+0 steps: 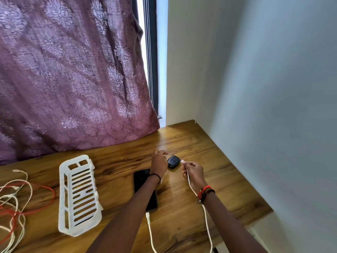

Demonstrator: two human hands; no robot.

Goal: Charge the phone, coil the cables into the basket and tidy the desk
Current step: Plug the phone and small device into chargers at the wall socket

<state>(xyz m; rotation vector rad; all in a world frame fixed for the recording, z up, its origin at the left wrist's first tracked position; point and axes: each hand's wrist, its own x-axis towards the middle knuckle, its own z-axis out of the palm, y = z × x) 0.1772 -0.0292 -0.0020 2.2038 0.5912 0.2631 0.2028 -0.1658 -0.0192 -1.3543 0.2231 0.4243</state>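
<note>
A black phone lies flat on the wooden desk, partly under my left forearm, with a white cable plugged into its near end. My right hand pinches the cable's other plug right next to a small dark charger block. My left hand rests by the block's left side with fingers curled; whether it grips the block is unclear. A white slotted basket lies at left of the phone.
Tangled white and red cables sprawl at the desk's left end. A purple curtain hangs over the back edge. A pale wall bounds the desk on the right.
</note>
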